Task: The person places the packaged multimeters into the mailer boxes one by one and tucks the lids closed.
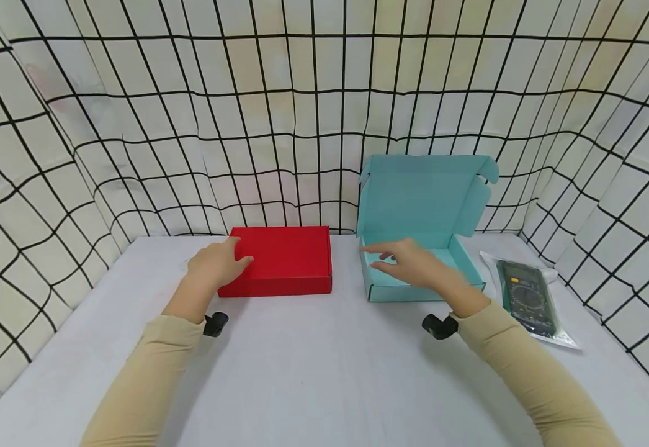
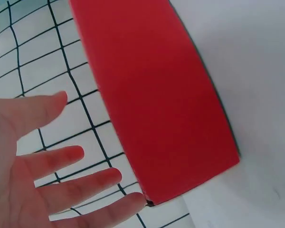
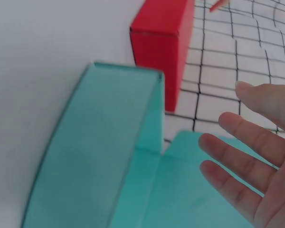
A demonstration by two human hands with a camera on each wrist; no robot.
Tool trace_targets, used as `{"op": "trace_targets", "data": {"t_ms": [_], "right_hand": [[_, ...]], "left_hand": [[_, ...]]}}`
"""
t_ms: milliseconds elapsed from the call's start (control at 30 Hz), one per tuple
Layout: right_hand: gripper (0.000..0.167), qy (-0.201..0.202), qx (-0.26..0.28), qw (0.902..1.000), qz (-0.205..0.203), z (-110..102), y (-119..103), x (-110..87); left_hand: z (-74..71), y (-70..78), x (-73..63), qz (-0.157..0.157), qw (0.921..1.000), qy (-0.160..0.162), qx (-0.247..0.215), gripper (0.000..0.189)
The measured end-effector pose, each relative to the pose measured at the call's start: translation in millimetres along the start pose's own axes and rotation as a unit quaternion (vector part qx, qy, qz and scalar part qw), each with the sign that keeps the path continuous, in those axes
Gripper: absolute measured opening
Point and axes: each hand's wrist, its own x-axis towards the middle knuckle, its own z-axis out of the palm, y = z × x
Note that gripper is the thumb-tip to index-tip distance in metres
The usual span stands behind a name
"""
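A closed red box (image 1: 285, 259) lies flat on the left side of the white table. My left hand (image 1: 216, 266) reaches over its left end, thumb and fingers spread apart; the left wrist view shows the fingers (image 2: 80, 186) extended beside the red box (image 2: 152, 99), gripping nothing. To the right stands a turquoise box (image 1: 425, 198) with its lid raised and its inside in view. Over its open tray my right hand (image 1: 414, 264) hovers with fingers pointing left and nothing held. The right wrist view shows that hand (image 3: 261, 147) spread above the turquoise box (image 3: 90, 147).
At the right edge of the table (image 1: 313, 372) a dark multimeter (image 1: 525, 297) lies in a clear plastic bag (image 1: 566, 338). White cloth walls with a black grid (image 1: 280, 112) enclose the back and both sides. A dark wrist camera (image 1: 439, 326) sits below my right wrist.
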Motion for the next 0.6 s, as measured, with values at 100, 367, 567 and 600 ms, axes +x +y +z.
{"op": "trace_targets", "data": {"t_ms": [100, 367, 567, 600], "right_hand": [[0.043, 0.024, 0.003, 0.9996, 0.013, -11, 4, -8.6], [0.044, 0.098, -0.02, 0.9943, 0.035, -41, 16, -35.2], [0.046, 0.157, -0.028, 0.9858, 0.053, -61, 28, -53.2], [0.046, 0.167, -0.027, 0.9838, 0.058, -64, 30, -56.3]], "left_hand": [[-1.8, 5.3, -2.0, -0.003, 0.9999, 0.016, -0.005, 0.071], [-2.4, 25.3, -6.2, 0.037, 0.9948, 0.071, -0.062, 0.064], [-0.8, 45.5, -6.0, 0.059, 0.9832, 0.102, -0.14, 0.061], [-0.1, 49.4, -5.7, 0.065, 0.9803, 0.105, -0.154, 0.06]]}}
